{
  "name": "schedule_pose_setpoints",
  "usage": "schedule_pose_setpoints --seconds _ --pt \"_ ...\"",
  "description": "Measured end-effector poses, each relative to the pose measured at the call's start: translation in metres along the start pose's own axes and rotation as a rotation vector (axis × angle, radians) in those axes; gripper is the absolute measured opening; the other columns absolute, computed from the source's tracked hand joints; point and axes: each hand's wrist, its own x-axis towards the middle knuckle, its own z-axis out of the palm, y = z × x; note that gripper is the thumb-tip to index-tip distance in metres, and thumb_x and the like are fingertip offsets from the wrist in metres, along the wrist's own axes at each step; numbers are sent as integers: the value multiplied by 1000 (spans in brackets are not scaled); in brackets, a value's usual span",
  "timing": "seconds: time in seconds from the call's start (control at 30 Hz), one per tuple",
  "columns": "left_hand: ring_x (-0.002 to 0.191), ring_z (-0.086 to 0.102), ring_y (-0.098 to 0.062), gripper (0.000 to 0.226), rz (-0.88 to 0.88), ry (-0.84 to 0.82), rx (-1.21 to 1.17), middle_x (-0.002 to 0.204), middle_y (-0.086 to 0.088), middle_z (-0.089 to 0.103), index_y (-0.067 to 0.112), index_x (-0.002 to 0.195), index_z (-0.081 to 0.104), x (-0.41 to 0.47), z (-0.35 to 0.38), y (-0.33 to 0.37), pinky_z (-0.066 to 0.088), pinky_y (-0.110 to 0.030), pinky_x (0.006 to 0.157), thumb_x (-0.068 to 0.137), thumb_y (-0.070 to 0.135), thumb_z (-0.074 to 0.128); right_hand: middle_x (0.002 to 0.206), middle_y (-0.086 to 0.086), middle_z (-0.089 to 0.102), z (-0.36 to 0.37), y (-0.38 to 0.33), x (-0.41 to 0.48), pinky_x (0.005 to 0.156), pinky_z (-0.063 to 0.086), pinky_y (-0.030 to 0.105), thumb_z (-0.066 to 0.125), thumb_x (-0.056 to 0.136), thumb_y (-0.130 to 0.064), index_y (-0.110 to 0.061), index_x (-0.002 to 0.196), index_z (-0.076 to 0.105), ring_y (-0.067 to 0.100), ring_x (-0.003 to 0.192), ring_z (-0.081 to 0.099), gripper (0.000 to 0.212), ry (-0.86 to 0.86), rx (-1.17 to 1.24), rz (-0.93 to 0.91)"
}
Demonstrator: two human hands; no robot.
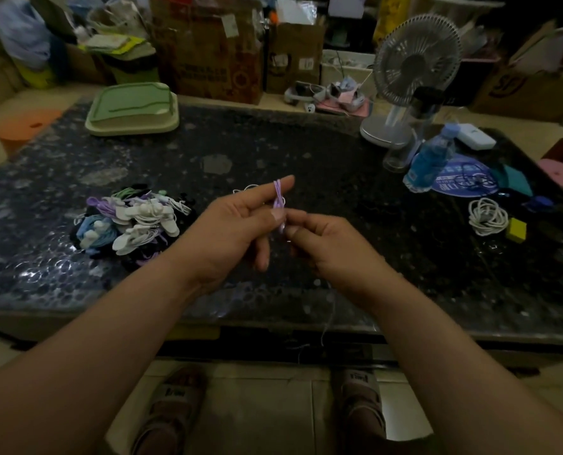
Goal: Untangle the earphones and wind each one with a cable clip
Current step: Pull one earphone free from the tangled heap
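Earphone cable (277, 194) mid-frame, purple, left hand (237, 224) pinching its loops, right hand (332, 244) pinching its lower end.

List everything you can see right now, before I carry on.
table: one, dark speckled, under everything
wound earphones pile: one heap, white, purple, blue, left of the hands
purple earphone cable: one, between both hands
white cable coil: one, right side of table
yellow block: one, beside the coil
blue bottle: one, right, near fan
desk fan: one, white, far right
green box: one, far left
cardboard boxes: several, brown, behind table
left-hand grip: one, cable over forefinger, thumb pinching
right-hand grip: one, pinching cable's lower end
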Motion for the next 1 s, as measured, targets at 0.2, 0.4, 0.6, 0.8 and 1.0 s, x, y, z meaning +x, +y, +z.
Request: schedule_pose_setpoints --seconds 0.2,0.4,0.6,0.8,1.0 --pt "41 46 -12 45 0 57 28 114 1 79 29 148 54 0 -2 0 42 -17 49 107 10 52 68 -3 59 8 -2 -8 54 37 23 53 108 -27 -16 100 77 3 55 47 27 -31 -277 -135" --pt "42 52 -13 43 -28 21 453 96 9 80 34 149 55 -3 -6 -2 44 -22 45 109 18 53 75 -15 67 -7 -3 -8 56 45 18 66 100 -31 -27 93 75 0 63 58 12 77 -473 -181" --pt "50 63 -18 35 -99 -358 624 95 19 75 38 139 60 -8 -3 0 53 -27 55 108 22 54 91 -5 72 -28 -18 -9 73 54 17 70 98 -17 -20 103 72 5 84 68 6 118 -283 -237" --pt "50 53 -19 44 -118 -453 250 114 -3 77 32 147 54 -14 8 10 49 -31 58 107 12 53 85 -5 73 -42 -12 -3 79 57 27 68 99 -12 -16 101 74 9 81 67 7 97 -13 -158" --pt "41 40 -8 39 -92 -261 -97 115 -12 76 30 136 65 -10 9 11 35 -16 44 103 13 53 99 6 78 -30 0 -2 84 59 42 60 104 -23 -16 107 76 27 90 73 18 41 113 -69"
